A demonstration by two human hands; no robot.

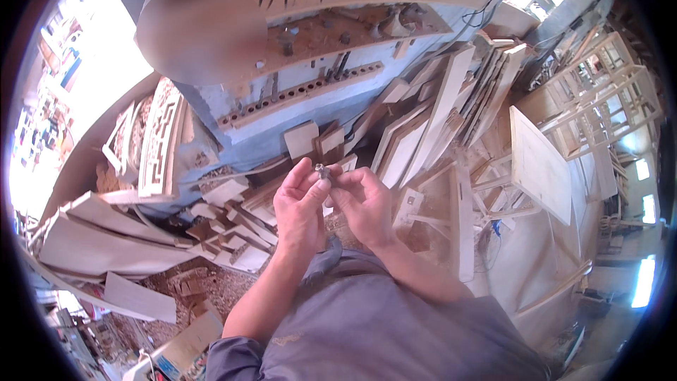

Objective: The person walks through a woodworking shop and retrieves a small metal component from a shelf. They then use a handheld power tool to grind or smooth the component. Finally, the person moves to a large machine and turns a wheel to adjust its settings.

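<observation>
In front of my chest, my left hand (298, 204) and my right hand (364, 206) are close together, both with bent fingers. Between their fingertips is a small dark metal bit (322, 171) with a lighter, rounded end pointing up. The left thumb and fingers pinch it, and the right fingers press at its other side. Most of its lower part is hidden by the fingers, so its exact shape does not show.
A wooden rack (303, 93) with a row of holes hangs on the wall ahead, under a shelf (367, 32) with small tools. Boards (437, 116) lean to the right, near a pale panel (539, 162). Offcuts (236, 229) and carved pieces (161, 140) lie left.
</observation>
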